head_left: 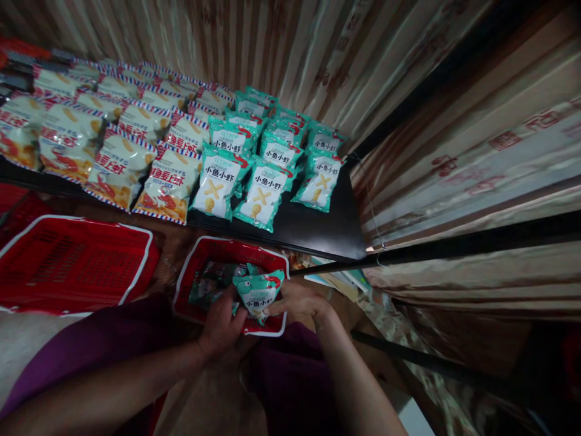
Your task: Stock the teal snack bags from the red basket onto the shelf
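One teal bag (pixel 258 289) in the pinch of left hand (pixel 222 324) and right hand (pixel 299 300), two white-rimmed baskets (pixel 242 249)

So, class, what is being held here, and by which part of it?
A teal-and-white snack bag, held by its sides: the left hand at its lower left, the right hand at its right edge.

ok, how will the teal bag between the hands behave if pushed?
Probably light for its size: the bag looks like a puffed snack packet. Likely floppy along its top, where the film looks bent.
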Demonstrator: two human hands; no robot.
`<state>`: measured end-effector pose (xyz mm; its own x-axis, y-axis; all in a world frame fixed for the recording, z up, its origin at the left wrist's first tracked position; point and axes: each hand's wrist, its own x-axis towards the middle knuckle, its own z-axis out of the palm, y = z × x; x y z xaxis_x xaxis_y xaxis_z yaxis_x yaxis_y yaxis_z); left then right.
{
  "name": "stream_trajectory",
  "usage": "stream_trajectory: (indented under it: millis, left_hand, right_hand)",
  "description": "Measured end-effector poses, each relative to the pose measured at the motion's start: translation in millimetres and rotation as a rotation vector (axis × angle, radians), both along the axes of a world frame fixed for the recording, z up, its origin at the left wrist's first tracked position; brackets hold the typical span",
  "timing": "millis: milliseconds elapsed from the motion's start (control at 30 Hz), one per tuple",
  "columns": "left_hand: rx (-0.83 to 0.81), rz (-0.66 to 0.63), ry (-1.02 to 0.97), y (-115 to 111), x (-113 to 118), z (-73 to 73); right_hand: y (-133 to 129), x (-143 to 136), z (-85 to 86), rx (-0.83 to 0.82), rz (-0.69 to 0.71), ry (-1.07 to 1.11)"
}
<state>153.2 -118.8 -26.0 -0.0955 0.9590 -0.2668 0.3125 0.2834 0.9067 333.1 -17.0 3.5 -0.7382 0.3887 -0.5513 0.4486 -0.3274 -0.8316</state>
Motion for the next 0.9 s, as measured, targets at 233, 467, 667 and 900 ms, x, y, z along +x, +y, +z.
stream_trajectory:
  millis: [233,467,667,900]
  left_hand:
    - [0.411,-0.041,0.028,23,6,36.9]
    - [0.483,0.007,-0.166,48,30,81.2]
    - [0.615,0.023,-0.196,77,59,90.9]
    - [0.716,0.044,-0.094,129,70,86.5]
  right_hand:
    - [7,20,29.5,-0.027,-0.187,0.183]
    - [15,32,61.5,0.146,-0.608,0.253]
    - [38,23,85.6,0.412,-0.931,0.28]
    - [69,18,88.4,0.566,-1.053,0.382]
